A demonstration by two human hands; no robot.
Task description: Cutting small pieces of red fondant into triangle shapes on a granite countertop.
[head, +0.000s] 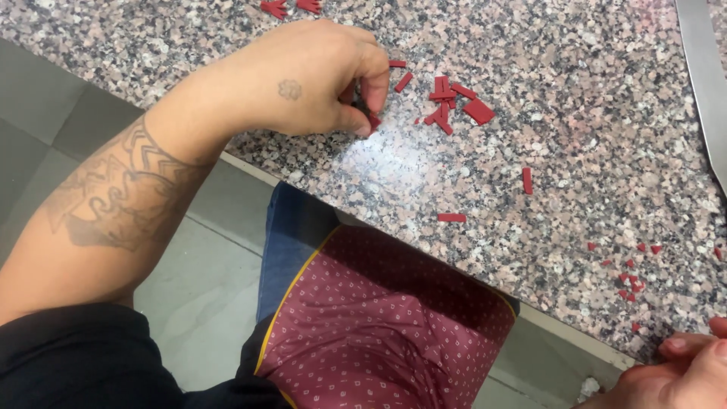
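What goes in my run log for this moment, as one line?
left hand: pinching small red flat piece | right hand: counter edge | speckled granite counter

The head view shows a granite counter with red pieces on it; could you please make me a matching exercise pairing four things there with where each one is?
Things:
1. left hand
2. right hand
3. pile of red strips
4. tiny red chips

Places:
A. bottom right corner of the picture, at the counter's edge
B. on the counter just right of the pinching fingers
C. top middle, fingertips pinching a small red piece on the counter
D. scattered on the counter at the lower right, near the edge

Pairs: 1-C, 2-A, 3-B, 4-D
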